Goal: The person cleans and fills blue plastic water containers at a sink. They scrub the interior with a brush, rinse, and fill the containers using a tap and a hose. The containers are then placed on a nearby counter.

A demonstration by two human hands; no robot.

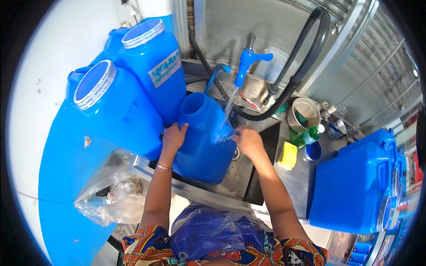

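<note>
An uncapped blue plastic water container (206,146) leans in the stainless steel sink (244,168), its round mouth toward the back. My left hand (174,137) grips its left side near the shoulder; the fingertips are partly hidden. My right hand (250,142) is at the container's right side with fingers curled. Whether anything is inside them cannot be seen. From the blue-handled faucet (243,68), water (229,109) runs onto the container's right side and splashes. Two capped blue containers (123,106) (156,66) stand close on the left, both bearing writing.
A black hose (311,56) loops behind the sink. On the right counter are a yellow sponge (289,155), a green bottle (308,136), a beige pail (303,113) and more blue containers (346,186). A clear plastic bag (116,199) hangs at the lower left.
</note>
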